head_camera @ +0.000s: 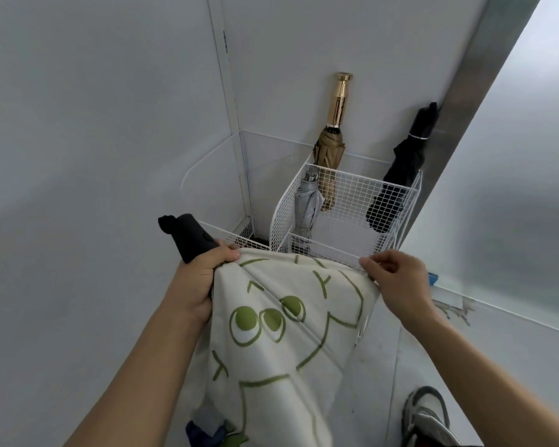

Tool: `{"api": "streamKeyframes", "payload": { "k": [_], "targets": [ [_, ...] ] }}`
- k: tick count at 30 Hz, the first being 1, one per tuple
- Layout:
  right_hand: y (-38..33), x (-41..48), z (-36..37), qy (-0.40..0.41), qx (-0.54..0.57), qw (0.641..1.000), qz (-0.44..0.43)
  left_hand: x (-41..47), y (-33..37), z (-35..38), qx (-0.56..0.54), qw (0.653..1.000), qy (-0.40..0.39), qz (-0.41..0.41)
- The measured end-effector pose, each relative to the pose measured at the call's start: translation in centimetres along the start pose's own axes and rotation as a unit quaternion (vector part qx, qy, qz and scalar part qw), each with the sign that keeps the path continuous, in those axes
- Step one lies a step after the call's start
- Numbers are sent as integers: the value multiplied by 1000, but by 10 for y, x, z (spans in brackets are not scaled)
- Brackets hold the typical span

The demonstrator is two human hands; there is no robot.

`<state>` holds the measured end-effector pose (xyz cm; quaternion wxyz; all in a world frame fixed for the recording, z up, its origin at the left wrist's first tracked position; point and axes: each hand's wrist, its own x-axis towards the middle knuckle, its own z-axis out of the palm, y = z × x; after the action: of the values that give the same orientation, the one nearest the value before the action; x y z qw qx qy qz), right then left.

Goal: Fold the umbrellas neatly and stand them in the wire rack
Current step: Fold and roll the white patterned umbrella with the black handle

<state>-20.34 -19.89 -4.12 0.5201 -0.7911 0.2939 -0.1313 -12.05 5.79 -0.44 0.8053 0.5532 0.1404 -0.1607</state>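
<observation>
White walls [94,124], pale floor [375,375], wire rack [352,195] in corner

The wire rack [362,179] stands on the floor [384,366], in the corner where two walls meet. Three umbrellas stand in its tall compartment. The rear umbrella [331,150] is upright at the back left, the front umbrella [307,204] is just before it by the compartment's left side, and the leaning umbrella [400,169] tilts into the far right corner.

Before the rack, the held umbrella [288,333] hangs between the hands. The left hand [197,279] grips its handle [188,237] on the left, and the right hand [397,282] pinches the canopy [336,285] edge in its fingers [367,262] on the right. A shoe [426,417] rests on the floor at lower right, under the right forearm.
</observation>
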Motion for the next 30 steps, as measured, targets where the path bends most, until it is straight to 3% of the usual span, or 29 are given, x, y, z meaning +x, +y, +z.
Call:
{"api": "streamKeyframes", "payload": {
  "k": [2,4,8,11,14,18,19,21,24,28,30],
  "targets": [
    [-1,-8,1,23,-47,997,-61,1,-2,3,16,993,120,12],
    [-4,-21,8,-29,-64,990,-123,3,-2,4,1,980,199,16],
    [-7,-50,20,-296,-83,939,-154,7,-1,-3,-45,960,277,8],
    [-8,-56,15,-391,-124,896,-171,11,0,-8,-62,950,305,2],
    [-9,-58,15,-275,-281,874,-285,15,-3,-9,-57,951,305,6],
    [-6,-58,27,-123,-198,911,-341,16,-15,1,-9,964,266,11],
    [-6,-56,28,-99,-153,930,-319,15,-17,5,7,968,249,11],
    [-9,-48,27,-69,-39,978,-193,13,-21,11,37,977,211,14],
    [-15,-34,14,-67,69,994,-50,11,-25,15,59,985,165,14],
    [-26,-42,1,-184,107,977,-33,12,-30,17,88,986,139,5],
    [-27,-43,0,-158,97,982,-41,11,-30,18,115,987,115,3]
  ]
}}
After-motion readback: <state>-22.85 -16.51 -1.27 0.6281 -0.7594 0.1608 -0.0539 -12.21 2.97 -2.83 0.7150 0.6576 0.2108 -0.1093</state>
